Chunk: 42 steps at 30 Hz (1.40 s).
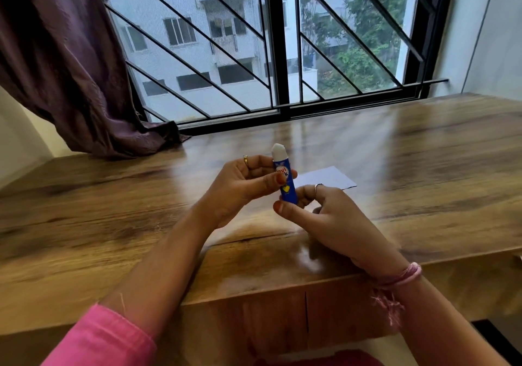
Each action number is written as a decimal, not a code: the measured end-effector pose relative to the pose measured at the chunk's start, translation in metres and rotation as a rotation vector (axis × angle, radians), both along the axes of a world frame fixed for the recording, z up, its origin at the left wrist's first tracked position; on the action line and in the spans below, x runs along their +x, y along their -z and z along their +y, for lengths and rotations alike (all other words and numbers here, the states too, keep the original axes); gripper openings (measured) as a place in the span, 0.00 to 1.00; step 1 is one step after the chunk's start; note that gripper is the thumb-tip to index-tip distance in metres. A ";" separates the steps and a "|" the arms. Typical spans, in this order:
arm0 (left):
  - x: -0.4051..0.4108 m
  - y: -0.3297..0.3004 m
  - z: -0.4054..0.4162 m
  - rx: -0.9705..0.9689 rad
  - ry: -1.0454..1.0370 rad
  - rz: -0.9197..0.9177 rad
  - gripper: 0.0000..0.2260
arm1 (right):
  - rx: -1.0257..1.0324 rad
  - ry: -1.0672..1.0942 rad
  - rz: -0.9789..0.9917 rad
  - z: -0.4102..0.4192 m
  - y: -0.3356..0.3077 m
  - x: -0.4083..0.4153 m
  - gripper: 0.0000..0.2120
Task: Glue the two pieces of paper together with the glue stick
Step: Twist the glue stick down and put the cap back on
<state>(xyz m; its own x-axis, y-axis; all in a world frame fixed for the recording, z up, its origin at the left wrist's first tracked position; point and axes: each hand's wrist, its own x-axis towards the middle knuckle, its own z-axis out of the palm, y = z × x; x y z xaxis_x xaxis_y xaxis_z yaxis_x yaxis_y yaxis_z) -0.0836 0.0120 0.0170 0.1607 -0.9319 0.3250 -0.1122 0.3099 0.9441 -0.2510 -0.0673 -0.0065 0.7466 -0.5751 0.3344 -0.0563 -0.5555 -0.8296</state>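
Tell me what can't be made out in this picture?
- Paper, head view: the hands and the glue stick hide its near left part, so whether it is one sheet or two is unclear.
- Glue stick label: the left hand thumb covers part of it.
- Glue stick base: hidden among the right hand fingers.
- Cap: not in view.

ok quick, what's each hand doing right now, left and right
Left hand: grips the blue glue stick around its upper barrel, white glue tip exposed.
Right hand: fingers curled at the stick's base, pinching it.
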 end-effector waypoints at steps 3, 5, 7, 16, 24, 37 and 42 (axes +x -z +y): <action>0.000 0.000 0.000 0.025 0.007 -0.007 0.10 | 0.017 0.016 -0.007 -0.001 0.000 -0.001 0.07; 0.000 0.001 0.000 0.041 0.011 -0.020 0.10 | -0.012 0.063 -0.009 -0.002 0.001 0.000 0.07; 0.000 0.001 0.000 0.050 0.001 -0.038 0.10 | -0.063 0.115 0.011 -0.002 0.001 0.001 0.08; -0.003 0.002 -0.003 0.050 -0.028 -0.059 0.10 | -0.205 0.215 0.010 0.001 0.005 0.004 0.15; -0.002 0.001 -0.001 0.049 -0.055 -0.100 0.10 | -0.082 0.091 0.038 -0.002 0.003 0.003 0.09; -0.007 -0.001 -0.001 0.045 -0.076 -0.099 0.15 | -0.136 0.203 0.060 -0.001 0.005 0.004 0.16; -0.006 0.000 -0.001 0.041 -0.086 -0.098 0.14 | -0.062 0.078 0.046 -0.004 0.004 0.003 0.12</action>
